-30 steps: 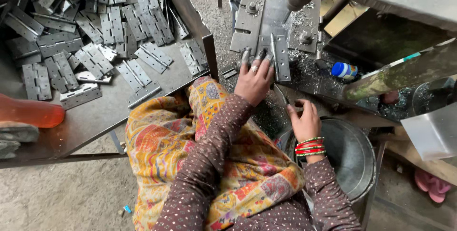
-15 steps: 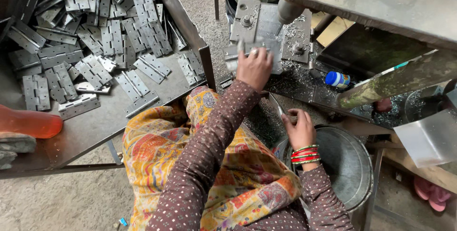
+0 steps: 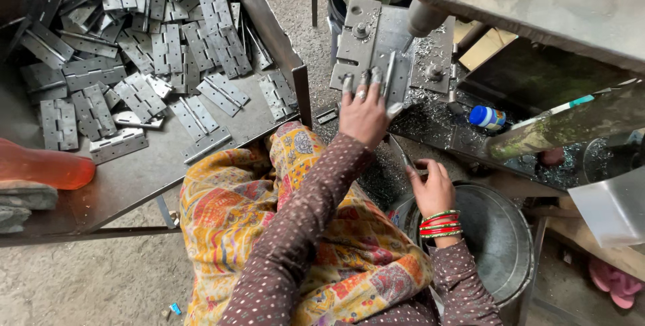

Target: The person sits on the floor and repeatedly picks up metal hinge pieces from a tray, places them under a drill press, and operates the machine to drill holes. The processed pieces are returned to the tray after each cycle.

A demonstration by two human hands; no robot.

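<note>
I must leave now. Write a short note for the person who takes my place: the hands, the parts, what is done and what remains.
Left hand: fingers pressing a hinge flat on the drill plate, under the drill spindle.
Right hand: over the metal bucket, fingers on a thin metal piece; grip unclear.
Parts: many hinges heaped in the tray to the left.
Done: metal shavings around the plate show drilling.
Left: the tray pile.

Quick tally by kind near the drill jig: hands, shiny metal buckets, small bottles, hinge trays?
Hands: 2 (left hand, right hand)
Shiny metal bucket: 1
Blue-capped bottle: 1
Hinge tray: 1
Total: 5
</note>
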